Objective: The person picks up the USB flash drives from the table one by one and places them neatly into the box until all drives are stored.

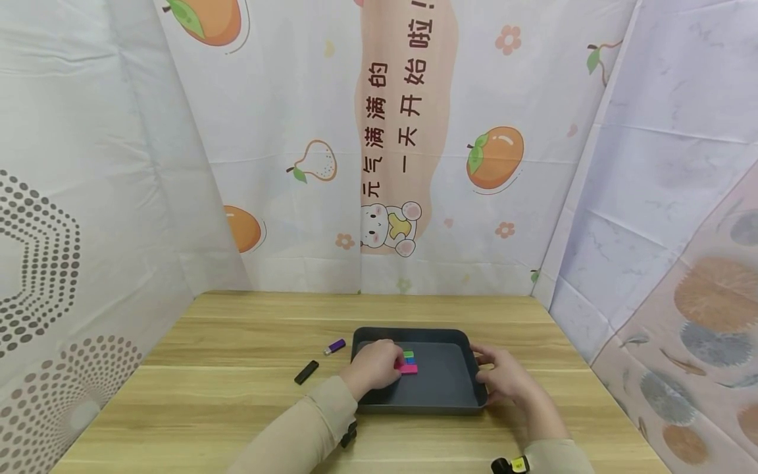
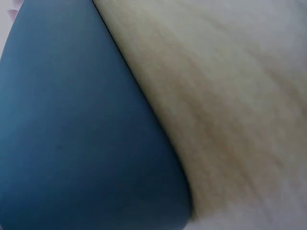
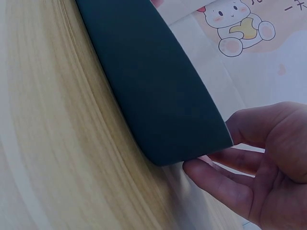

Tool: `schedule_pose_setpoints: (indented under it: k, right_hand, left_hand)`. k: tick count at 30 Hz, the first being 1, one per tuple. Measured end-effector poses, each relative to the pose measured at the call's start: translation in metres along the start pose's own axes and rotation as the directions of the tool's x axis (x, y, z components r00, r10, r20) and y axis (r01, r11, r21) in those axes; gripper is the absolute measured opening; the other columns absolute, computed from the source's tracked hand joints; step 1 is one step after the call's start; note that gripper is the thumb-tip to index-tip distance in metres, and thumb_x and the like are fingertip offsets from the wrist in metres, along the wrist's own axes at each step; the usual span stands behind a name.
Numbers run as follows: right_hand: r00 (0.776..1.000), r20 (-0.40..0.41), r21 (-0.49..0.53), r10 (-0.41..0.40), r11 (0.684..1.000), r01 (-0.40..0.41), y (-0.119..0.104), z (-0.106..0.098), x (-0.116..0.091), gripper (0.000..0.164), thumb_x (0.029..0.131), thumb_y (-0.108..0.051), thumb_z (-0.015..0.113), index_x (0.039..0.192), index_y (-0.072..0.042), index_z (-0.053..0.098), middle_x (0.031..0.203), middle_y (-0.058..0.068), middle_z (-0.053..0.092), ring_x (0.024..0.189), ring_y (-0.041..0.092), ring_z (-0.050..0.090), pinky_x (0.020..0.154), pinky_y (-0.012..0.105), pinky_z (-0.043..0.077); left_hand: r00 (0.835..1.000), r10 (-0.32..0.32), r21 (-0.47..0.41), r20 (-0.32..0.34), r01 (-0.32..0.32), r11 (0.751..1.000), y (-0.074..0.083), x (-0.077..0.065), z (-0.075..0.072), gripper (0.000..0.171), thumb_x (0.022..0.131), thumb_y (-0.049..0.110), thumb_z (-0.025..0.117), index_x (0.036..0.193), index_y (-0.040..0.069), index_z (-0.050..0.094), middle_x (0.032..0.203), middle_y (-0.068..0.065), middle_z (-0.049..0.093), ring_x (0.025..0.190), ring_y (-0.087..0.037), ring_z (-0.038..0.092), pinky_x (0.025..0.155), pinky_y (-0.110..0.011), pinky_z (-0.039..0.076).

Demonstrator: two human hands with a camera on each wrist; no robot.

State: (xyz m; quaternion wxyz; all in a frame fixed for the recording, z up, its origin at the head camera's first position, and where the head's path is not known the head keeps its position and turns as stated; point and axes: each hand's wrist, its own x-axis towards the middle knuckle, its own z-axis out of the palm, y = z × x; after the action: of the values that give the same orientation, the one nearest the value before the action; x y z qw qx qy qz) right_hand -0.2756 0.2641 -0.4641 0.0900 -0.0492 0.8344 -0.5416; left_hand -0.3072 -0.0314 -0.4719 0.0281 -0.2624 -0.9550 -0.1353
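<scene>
A dark grey rectangular tray [image 1: 435,395] lies on the table. In its left half, a green [image 1: 408,354], a blue [image 1: 411,361] and a pink USB flash drive [image 1: 408,370] lie close side by side. My left hand [image 1: 376,365] reaches over the tray's left side, its curled fingertips pinching the pink drive's left end; the fingers partly hide the drives. My right hand [image 1: 503,374] grips the tray's right edge, thumb at the rim and fingers against the outer wall [image 3: 158,96]. The left wrist view shows mostly the tray's outer wall [image 2: 86,115].
Left of the tray, a purple USB flash drive [image 1: 335,347] with a metal plug and a black USB flash drive [image 1: 306,372] lie on the wooden table [image 1: 195,375]. Printed cloth curtains [image 1: 296,217] hang behind the table and at both sides.
</scene>
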Motion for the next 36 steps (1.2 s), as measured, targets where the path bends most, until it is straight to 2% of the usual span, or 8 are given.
schedule_pose_setpoints:
  k: [8, 14, 21, 25, 28, 30, 36]
  right_hand:
    - [1.000, 0.003, -0.009, -0.002, 1.000, 0.002, 0.000, -0.001, 0.001, 0.072, 0.081, 0.015, 0.058, 0.151, 0.002, 0.044, 0.128, 0.035, 0.053, 0.073, 0.033, 0.068, 0.054, 0.052, 0.058]
    - [1.000, -0.007, -0.018, 0.006, 1.000, -0.006, 0.000, 0.000, 0.001, 0.072, 0.082, 0.015, 0.059, 0.150, 0.000, 0.045, 0.127, 0.033, 0.055, 0.075, 0.031, 0.067, 0.055, 0.052, 0.058]
    - [1.000, -0.003, -0.007, 0.003, 1.000, -0.003, 0.000, 0.000, 0.001, 0.072, 0.082, 0.015, 0.058, 0.151, 0.001, 0.044, 0.128, 0.034, 0.054, 0.075, 0.032, 0.068, 0.055, 0.052, 0.058]
    - [1.000, 0.001, -0.002, 0.002, 1.000, -0.002, 0.001, -0.001, 0.001, 0.072, 0.081, 0.015, 0.058, 0.151, 0.001, 0.044, 0.128, 0.035, 0.053, 0.074, 0.033, 0.068, 0.055, 0.052, 0.058]
    - [1.000, 0.004, 0.001, 0.000, 1.000, 0.000, 0.001, -0.001, 0.001, 0.072, 0.082, 0.015, 0.058, 0.151, 0.001, 0.044, 0.128, 0.035, 0.053, 0.075, 0.032, 0.068, 0.055, 0.052, 0.058]
    - [1.000, 0.008, 0.004, -0.002, 1.000, 0.002, 0.001, -0.001, 0.001, 0.072, 0.082, 0.015, 0.058, 0.151, 0.001, 0.043, 0.128, 0.035, 0.053, 0.075, 0.033, 0.068, 0.055, 0.052, 0.058]
    - [1.000, 0.013, -0.002, -0.005, 1.000, 0.005, 0.002, -0.001, 0.001, 0.072, 0.082, 0.014, 0.057, 0.151, 0.003, 0.042, 0.129, 0.036, 0.052, 0.071, 0.034, 0.068, 0.055, 0.052, 0.058]
  left_hand:
    - [1.000, 0.003, 0.013, -0.004, -0.003, 1.000, -0.001, 0.001, 0.002, 0.007, 0.085, 0.018, 0.081, 0.089, 0.017, 0.075, 0.085, 0.007, 0.061, 0.077, -0.007, 0.054, 0.073, -0.029, 0.052]
    - [1.000, -0.004, 0.000, -0.003, 0.004, 1.000, 0.000, -0.001, -0.003, 0.008, 0.085, 0.020, 0.081, 0.090, 0.017, 0.076, 0.086, 0.007, 0.060, 0.077, -0.008, 0.054, 0.074, -0.029, 0.052]
    - [1.000, -0.018, -0.061, -0.023, 0.017, 0.998, -0.001, -0.004, -0.018, 0.018, 0.087, 0.025, 0.080, 0.101, 0.014, 0.077, 0.092, 0.004, 0.061, 0.081, -0.012, 0.058, 0.076, -0.034, 0.053]
    - [0.998, -0.017, -0.085, -0.054, 0.012, 0.996, -0.002, -0.007, -0.029, 0.025, 0.087, 0.026, 0.080, 0.109, 0.013, 0.076, 0.107, -0.002, 0.068, 0.100, -0.020, 0.065, 0.086, -0.040, 0.054]
    - [0.998, -0.023, -0.097, -0.064, 0.017, 0.995, -0.005, -0.009, -0.036, 0.032, 0.088, 0.026, 0.079, 0.117, 0.013, 0.073, 0.117, -0.004, 0.067, 0.108, -0.023, 0.064, 0.090, -0.043, 0.053]
    - [0.997, -0.029, -0.099, -0.066, 0.023, 0.995, -0.008, -0.011, -0.040, 0.037, 0.089, 0.027, 0.078, 0.123, 0.014, 0.071, 0.118, -0.003, 0.066, 0.105, -0.021, 0.063, 0.089, -0.042, 0.054]
    - [0.995, -0.068, -0.134, -0.069, 0.058, 0.989, -0.017, -0.017, -0.051, 0.048, 0.090, 0.028, 0.078, 0.133, 0.013, 0.065, 0.128, -0.006, 0.061, 0.113, -0.024, 0.061, 0.097, -0.045, 0.052]
